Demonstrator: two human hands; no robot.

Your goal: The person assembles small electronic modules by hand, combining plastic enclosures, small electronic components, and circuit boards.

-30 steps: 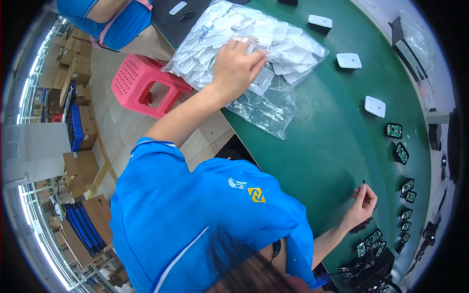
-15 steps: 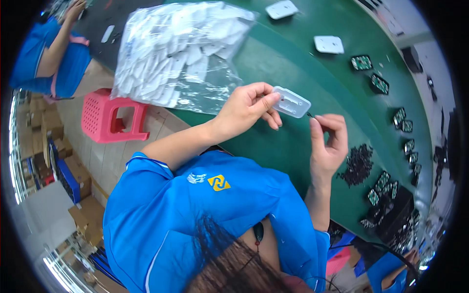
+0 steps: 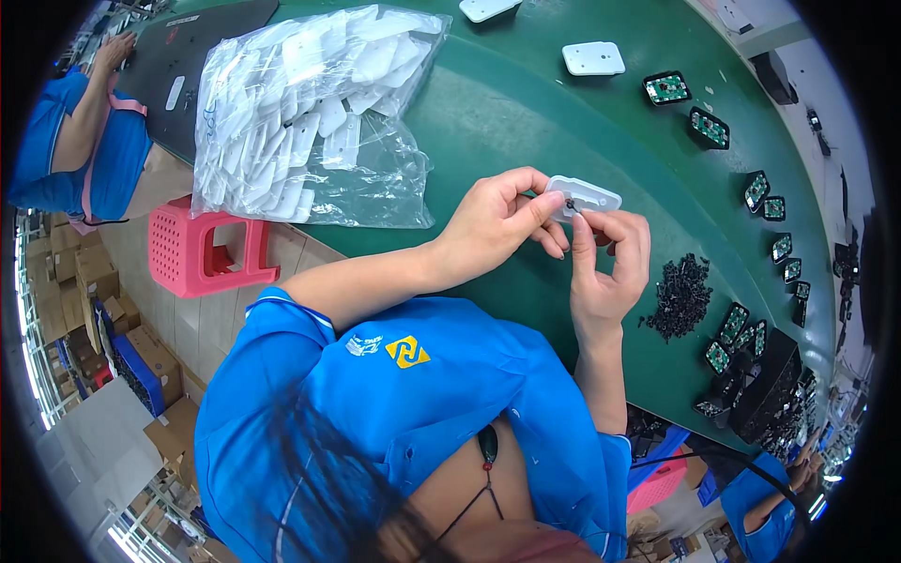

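Observation:
My left hand (image 3: 507,218) pinches one end of a white plastic cover (image 3: 597,195), its hollow inner side facing up, above the green table. Thumb and forefinger of my right hand (image 3: 612,258) are closed on a small black part (image 3: 571,204) against the inside of the cover. The part is too small to tell its exact kind. Right of that hand lies a loose pile of small black parts (image 3: 680,298).
A clear bag of white covers (image 3: 300,122) lies left on the green table (image 3: 497,113). White-topped cases (image 3: 593,59) and black cases with green circuit boards (image 3: 667,88) curve along the far right. A pink stool (image 3: 202,249) and another person (image 3: 84,141) are at left.
My right hand has moved left with the black part, from beside the cover to its inner face. The cover is tilted differently. The whole view has shifted a little.

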